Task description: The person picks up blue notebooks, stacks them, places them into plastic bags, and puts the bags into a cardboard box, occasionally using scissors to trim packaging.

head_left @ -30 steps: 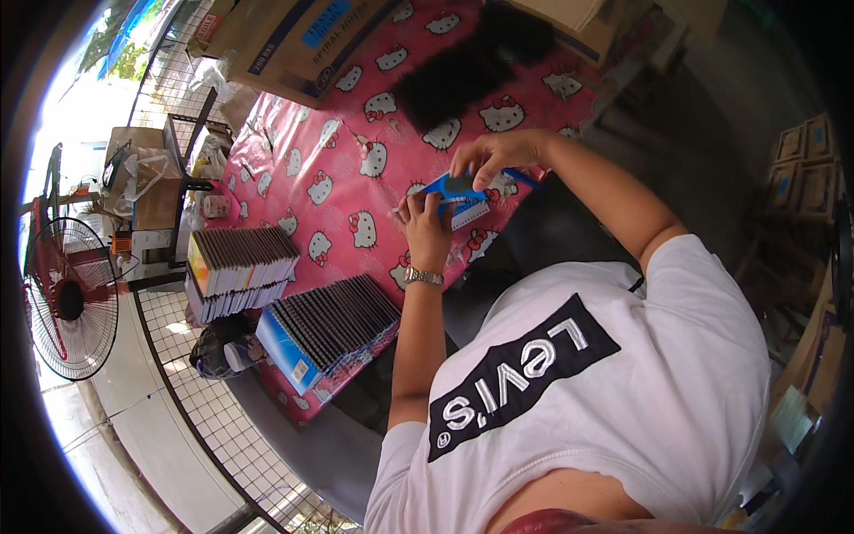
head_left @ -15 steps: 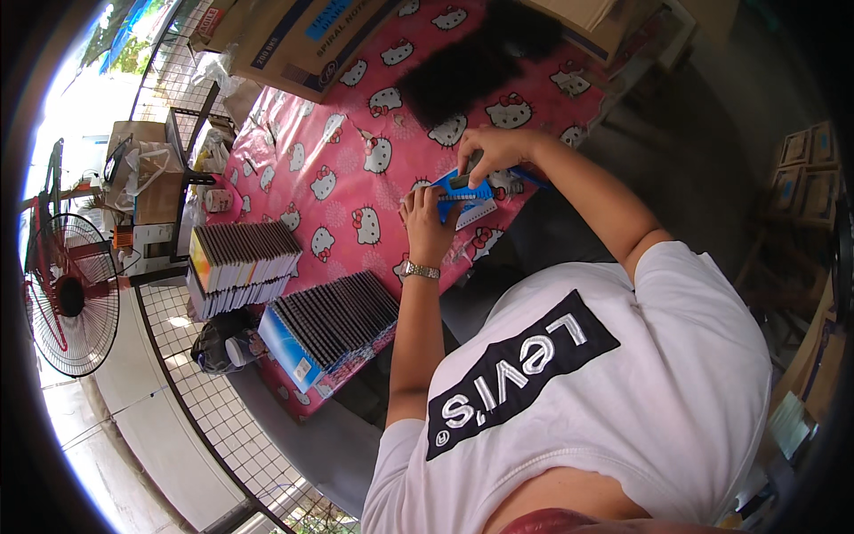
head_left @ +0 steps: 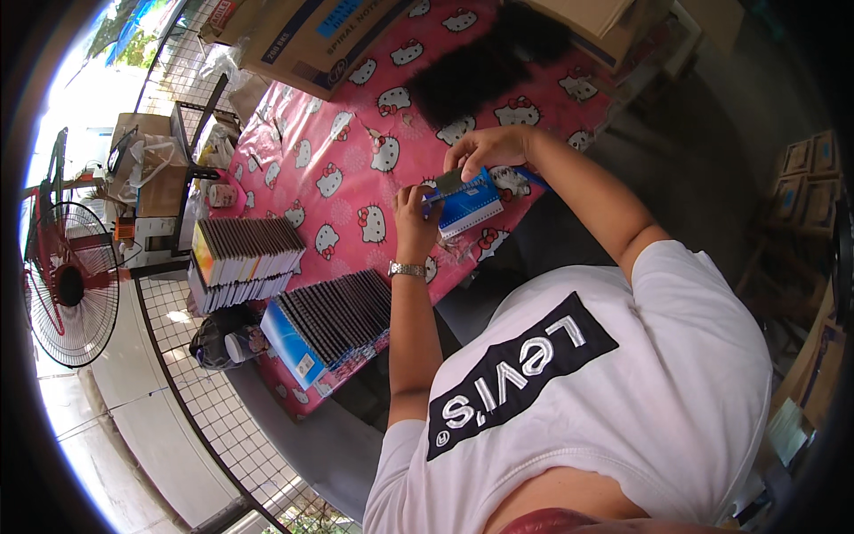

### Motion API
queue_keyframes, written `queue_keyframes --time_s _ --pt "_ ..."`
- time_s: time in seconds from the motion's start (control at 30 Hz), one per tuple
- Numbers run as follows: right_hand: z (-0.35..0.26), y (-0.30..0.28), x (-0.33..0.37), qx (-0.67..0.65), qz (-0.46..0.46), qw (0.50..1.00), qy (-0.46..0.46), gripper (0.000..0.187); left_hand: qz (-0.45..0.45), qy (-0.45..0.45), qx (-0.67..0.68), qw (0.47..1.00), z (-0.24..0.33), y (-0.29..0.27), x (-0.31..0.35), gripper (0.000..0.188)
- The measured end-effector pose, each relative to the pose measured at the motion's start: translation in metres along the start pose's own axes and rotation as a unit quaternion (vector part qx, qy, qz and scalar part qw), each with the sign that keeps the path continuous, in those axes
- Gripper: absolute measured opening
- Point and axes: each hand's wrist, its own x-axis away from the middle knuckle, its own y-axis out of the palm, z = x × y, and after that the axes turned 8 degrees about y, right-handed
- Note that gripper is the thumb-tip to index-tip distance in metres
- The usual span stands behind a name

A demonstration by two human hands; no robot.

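A blue notebook (head_left: 476, 205) with a row of small holes along its edge lies at the table's near right edge. Over its upper left part is a small, dark flat piece (head_left: 452, 182), whose kind I cannot make out. My right hand (head_left: 489, 148) is closed on that piece from the far side, fingers bent down. Beside the notebook's left end, my left hand (head_left: 418, 218) has its fingers curled together; a bit of bluish purple shows at the fingertips, but what they hold is hidden.
Black spiral-bound notebooks (head_left: 334, 316) stand in a row on the pink patterned table (head_left: 347, 191), with another stack (head_left: 245, 258) further left. A black heap (head_left: 463, 84) lies at the far side near cardboard boxes (head_left: 329, 44). A fan (head_left: 71, 285) stands at left.
My left hand has come off the notebook's face and shifted left and slightly down. More of the notebook's blue cover shows, and the dark piece has moved slightly left with my right hand.
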Motion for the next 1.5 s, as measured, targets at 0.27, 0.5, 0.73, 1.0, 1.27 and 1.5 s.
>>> queue_keyframes --time_s 0.27,0.5,0.73,1.0,1.27,1.5 --pt "0.009 -0.003 -0.008 0.076 0.055 0.995 0.01 0.033 0.017 -0.045 0.122 0.991 -0.005 0.013 0.006 0.024" --pt "0.007 -0.005 -0.006 0.165 0.106 0.979 0.05 0.035 -0.018 -0.051 0.172 0.984 -0.009 0.017 0.003 0.029" --pt "-0.004 -0.006 -0.011 0.083 0.035 0.995 0.03 0.032 -0.017 -0.083 0.144 0.986 -0.012 0.015 0.0 0.032" --pt "-0.002 -0.004 0.007 0.462 0.415 0.784 0.002 0.031 -0.003 -0.169 0.273 0.947 -0.018 0.02 0.006 0.018" --pt "0.08 0.03 0.08 0.57 0.567 0.591 -0.074 0.055 0.205 -0.165 0.407 0.875 -0.008 0.038 0.035 0.022" --pt "0.084 0.055 0.077 0.477 0.531 0.697 -0.067 0.05 0.193 -0.169 0.289 0.922 -0.006 0.044 0.035 0.017"
